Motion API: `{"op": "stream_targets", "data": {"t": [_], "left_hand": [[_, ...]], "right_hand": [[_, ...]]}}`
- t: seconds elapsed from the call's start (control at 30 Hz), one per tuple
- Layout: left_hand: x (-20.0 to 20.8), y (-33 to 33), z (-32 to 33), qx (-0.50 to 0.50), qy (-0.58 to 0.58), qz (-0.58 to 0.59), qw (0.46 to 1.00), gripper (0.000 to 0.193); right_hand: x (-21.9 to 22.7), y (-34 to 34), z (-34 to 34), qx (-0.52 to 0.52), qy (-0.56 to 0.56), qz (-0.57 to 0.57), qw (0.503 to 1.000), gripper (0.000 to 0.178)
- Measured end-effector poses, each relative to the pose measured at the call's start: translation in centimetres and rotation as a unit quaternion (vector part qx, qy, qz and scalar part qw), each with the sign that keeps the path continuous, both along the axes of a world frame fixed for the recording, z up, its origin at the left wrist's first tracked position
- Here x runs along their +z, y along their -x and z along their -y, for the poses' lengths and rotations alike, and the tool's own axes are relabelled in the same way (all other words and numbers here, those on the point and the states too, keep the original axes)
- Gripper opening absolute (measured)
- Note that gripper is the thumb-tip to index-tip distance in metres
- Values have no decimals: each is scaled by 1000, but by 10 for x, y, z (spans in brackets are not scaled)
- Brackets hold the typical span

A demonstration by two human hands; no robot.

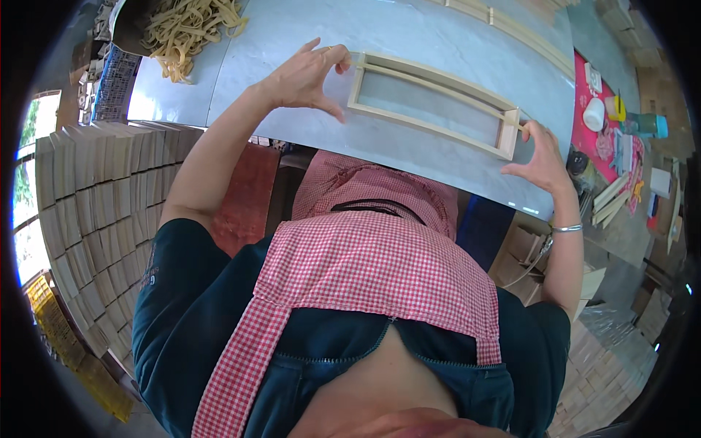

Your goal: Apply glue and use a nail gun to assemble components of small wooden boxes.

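A long, narrow rectangular wooden frame (431, 128) lies on the pale blue-grey tabletop in front of me. A thin pale band (445, 93), like a rubber band, runs lengthwise over the frame, stretched past both of its ends. At the left end, my left hand (308, 77) has its curled forefinger hooked at the band, its thumb spread away and apart from the wood. My right hand (542, 157) has its fingers bent round the band at the right end, its thumb pointing inward near the frame's corner.
A heap of yellowish bands (193, 33) spills from a container at the far left. Long wooden pieces (511, 33) lie along the table's far side. High stacks of wooden pieces (95, 212) stand at my left. On the right, a white bottle (594, 114) sits on a pink surface.
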State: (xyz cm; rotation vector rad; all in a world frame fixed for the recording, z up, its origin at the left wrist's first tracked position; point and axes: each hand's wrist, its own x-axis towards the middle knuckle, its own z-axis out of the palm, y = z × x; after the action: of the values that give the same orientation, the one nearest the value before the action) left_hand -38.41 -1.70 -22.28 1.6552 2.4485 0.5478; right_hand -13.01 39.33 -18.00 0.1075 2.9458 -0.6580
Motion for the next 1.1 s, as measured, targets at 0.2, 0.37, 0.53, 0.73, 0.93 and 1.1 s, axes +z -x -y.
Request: {"op": "stream_targets", "data": {"t": [0.2, 0.37, 0.53, 0.73, 0.93, 1.1], "left_hand": [[-16, -22, 7, 33, -68, 83, 994, 50], [-40, -58, 13, 56, -136, 101, 984, 30], [-41, -53, 12, 35, -132, 28, 990, 20], [-40, -36, 8, 44, -151, 150, 976, 14], [-44, -43, -1, 46, -81, 27, 995, 13], [-34, -45, -2, 72, -63, 88, 992, 13]], "right_hand": [[-32, -19, 11, -3, 45, -82, 996, 45], [-54, -40, 31, -42, 64, -175, 982, 46], [-67, -41, 34, -35, 66, -248, 966, 20], [-61, -42, 9, -111, 304, -208, 923, 38], [-78, -17, 14, -125, -31, -127, 983, 61], [-89, -18, 18, -148, 81, -198, 965, 57]]}}
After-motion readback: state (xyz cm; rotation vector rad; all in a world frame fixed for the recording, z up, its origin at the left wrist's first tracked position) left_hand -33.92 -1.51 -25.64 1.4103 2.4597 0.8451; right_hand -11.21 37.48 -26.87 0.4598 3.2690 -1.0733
